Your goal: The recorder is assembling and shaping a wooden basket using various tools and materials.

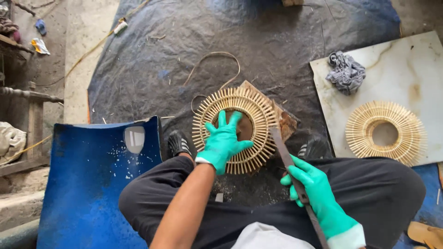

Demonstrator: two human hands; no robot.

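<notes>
Round bamboo-stick ring [235,129] pressed flat under spread left hand [224,143], right hand [314,189] clamped on long flat blade [284,154], tip pointed far-left toward ring, handle near-right.

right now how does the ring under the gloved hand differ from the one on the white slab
The held ring rests on a wooden block over the dark tarp, pinned by the left hand; the slab ring lies untouched on the white slab. The slab ring looks paler. Both are round sunburst frames of thin sticks.
</notes>
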